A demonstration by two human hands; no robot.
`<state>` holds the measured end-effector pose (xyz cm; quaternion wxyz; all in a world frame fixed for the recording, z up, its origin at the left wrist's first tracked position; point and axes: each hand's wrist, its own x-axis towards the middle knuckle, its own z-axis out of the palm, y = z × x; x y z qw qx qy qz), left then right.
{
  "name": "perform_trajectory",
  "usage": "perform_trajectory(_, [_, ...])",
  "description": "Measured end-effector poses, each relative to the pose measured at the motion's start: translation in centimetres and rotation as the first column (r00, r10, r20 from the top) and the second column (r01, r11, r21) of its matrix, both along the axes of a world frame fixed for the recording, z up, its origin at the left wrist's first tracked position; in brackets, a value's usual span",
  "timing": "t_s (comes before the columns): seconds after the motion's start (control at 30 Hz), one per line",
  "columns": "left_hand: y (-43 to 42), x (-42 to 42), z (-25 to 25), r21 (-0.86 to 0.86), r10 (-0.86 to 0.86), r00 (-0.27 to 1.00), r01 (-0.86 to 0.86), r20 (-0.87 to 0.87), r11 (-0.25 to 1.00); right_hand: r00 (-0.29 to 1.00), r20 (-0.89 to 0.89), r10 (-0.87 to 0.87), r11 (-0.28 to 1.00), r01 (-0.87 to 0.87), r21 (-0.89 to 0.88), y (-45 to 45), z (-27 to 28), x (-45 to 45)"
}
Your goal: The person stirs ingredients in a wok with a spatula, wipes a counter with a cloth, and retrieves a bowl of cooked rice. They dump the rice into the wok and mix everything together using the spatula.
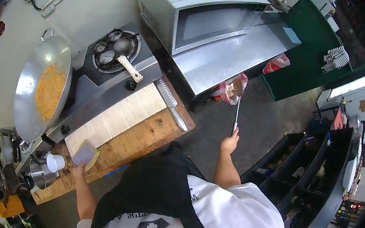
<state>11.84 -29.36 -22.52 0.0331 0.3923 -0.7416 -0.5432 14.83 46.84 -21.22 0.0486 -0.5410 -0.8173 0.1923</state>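
My left hand (79, 170) grips the edge of a purple and yellow cloth (85, 153), which lies at the near end of a row of pale rectangular sheets (117, 118). My right hand (230, 142) is closed around the handle of a long-handled metal utensil (237, 113). Its far end is over or inside the mouth of a red and white bag (231, 90) with brownish contents; the head's shape is unclear. A knife (172, 106) with a dimpled blade rests beside the sheets on the wooden board (145, 130).
A large wok (29, 111) with orange-yellow food stands at left. A small pan (123, 46) sits on the burner. A white cup (55, 163) and metal pot (41, 175) flank the board. The microwave (218, 26) occupies the steel table (238, 53); black shelving (318, 173) is at right.
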Motion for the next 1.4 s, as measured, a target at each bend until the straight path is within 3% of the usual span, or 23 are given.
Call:
perform_trajectory(0.1, [2.6,-0.6,3.6,-0.011,0.131,0.969,-0.132,0.209,0.991,0.999,0.020,0.044,0.999,-0.044,0.009,0.4,-1.5,0.5])
perform_trajectory(0.2, [3.4,-0.5,5.5,0.330,0.044,0.997,-0.063,0.063,0.942,0.999,0.032,0.019,0.999,-0.018,-0.046,0.9,-2.1,0.4])
perform_trajectory(0.3, [5.0,-0.5,8.8,0.484,0.085,0.993,-0.116,0.085,0.867,0.993,-0.095,-0.069,0.997,0.071,0.013,-0.8,-1.1,-0.1])
perform_trajectory(0.4, [7.4,0.5,12.7,0.698,0.108,0.987,0.003,-0.115,0.716,0.993,-0.112,-0.039,0.994,0.027,-0.106,-0.1,-2.3,0.0])
perform_trajectory(0.47, [6.5,0.8,11.6,0.724,0.100,0.980,0.059,-0.175,0.687,0.975,-0.224,0.012,0.992,-0.039,-0.119,0.8,-3.4,-0.4])
perform_trajectory(0.5, [5.6,1.2,11.3,0.729,0.120,0.970,0.076,-0.213,0.681,0.929,-0.366,-0.048,0.968,-0.047,-0.245,2.1,-5.7,-0.5])
perform_trajectory(0.53, [4.9,1.5,11.4,0.732,0.135,0.974,0.044,-0.184,0.680,0.875,-0.451,-0.175,0.900,-0.043,-0.434,-0.3,-1.0,-1.4])
perform_trajectory(0.57, [4.6,1.7,12.0,0.735,0.155,0.975,0.012,-0.158,0.678,0.799,-0.554,-0.234,0.920,-0.002,-0.391,0.4,-3.4,-1.6])
perform_trajectory(0.6, [4.9,1.8,13.3,0.756,0.177,0.973,-0.005,-0.147,0.654,0.673,-0.533,-0.513,0.731,0.018,-0.682,-0.1,-1.5,-1.9])
perform_trajectory(0.63, [4.9,2.0,14.7,0.778,0.196,0.971,-0.017,-0.137,0.628,0.626,-0.543,-0.560,0.719,0.041,-0.694,-1.4,1.1,-2.3])
perform_trajectory(0.67, [3.8,2.4,14.1,0.803,0.274,0.949,-0.042,-0.154,0.595,0.503,-0.570,-0.650,0.582,-0.152,-0.799,1.6,-2.7,-2.1])
perform_trajectory(0.7, [2.6,2.8,13.4,0.826,0.340,0.926,-0.058,-0.166,0.560,0.520,-0.506,-0.688,0.579,-0.027,-0.815,0.6,0.5,-2.2])
perform_trajectory(0.73, [2.1,3.0,14.1,0.842,0.334,0.911,0.027,-0.243,0.539,0.432,-0.640,-0.635,0.708,-0.006,-0.707,-2.5,5.4,-2.7])
perform_trajectory(0.77, [1.8,2.9,15.1,0.848,0.320,0.891,0.121,-0.322,0.517,0.410,-0.647,-0.643,0.707,-0.008,-0.707,-4.7,9.7,-2.8])
perform_trajectory(0.8, [1.4,2.8,16.1,0.843,0.303,0.865,0.217,-0.400,0.493,0.429,-0.739,-0.519,0.791,-0.088,-0.606,-3.2,9.6,-2.3])
perform_trajectory(0.9, [-0.1,3.3,19.1,0.863,0.327,0.857,0.230,-0.399,0.450,0.390,-0.895,-0.219,0.949,-0.127,-0.287,-3.7,15.1,-3.0])
perform_trajectory(0.97, [-1.1,3.6,20.1,0.849,0.339,0.833,0.258,-0.438,0.462,0.363,-0.927,-0.097,0.977,-0.141,-0.158,-9.6,22.8,-4.3])
perform_trajectory(1.07, [-1.9,3.9,21.9,0.862,0.396,0.810,0.245,-0.433,0.443,0.314,-0.949,0.033,0.956,-0.287,-0.062,-14.4,28.6,-6.3])
perform_trajectory(1.2, [-2.3,3.6,24.1,0.846,0.475,0.724,0.296,-0.501,0.443,0.283,-0.815,0.505,0.744,-0.621,0.245,-21.1,33.4,-10.3])
perform_trajectory(1.27, [-2.4,3.1,24.3,0.823,0.470,0.698,0.323,-0.540,0.467,0.193,-0.636,0.747,0.537,-0.738,0.408,-25.3,35.3,-13.1])
perform_trajectory(1.3, [-2.5,2.9,24.4,0.811,0.464,0.687,0.336,-0.559,0.479,0.169,-0.591,0.789,0.466,-0.791,0.396,-28.2,36.1,-14.4])
perform_trajectory(1.33, [-2.3,2.8,24.6,0.819,0.464,0.697,0.330,-0.547,0.469,0.231,-0.312,0.922,0.362,-0.803,0.473,-32.2,38.4,-14.9])
perform_trajectory(1.4, [-2.0,2.4,25.1,0.834,0.467,0.712,0.319,-0.524,0.449,0.165,-0.030,0.986,0.151,-0.793,0.590,-38.1,40.8,-15.8])
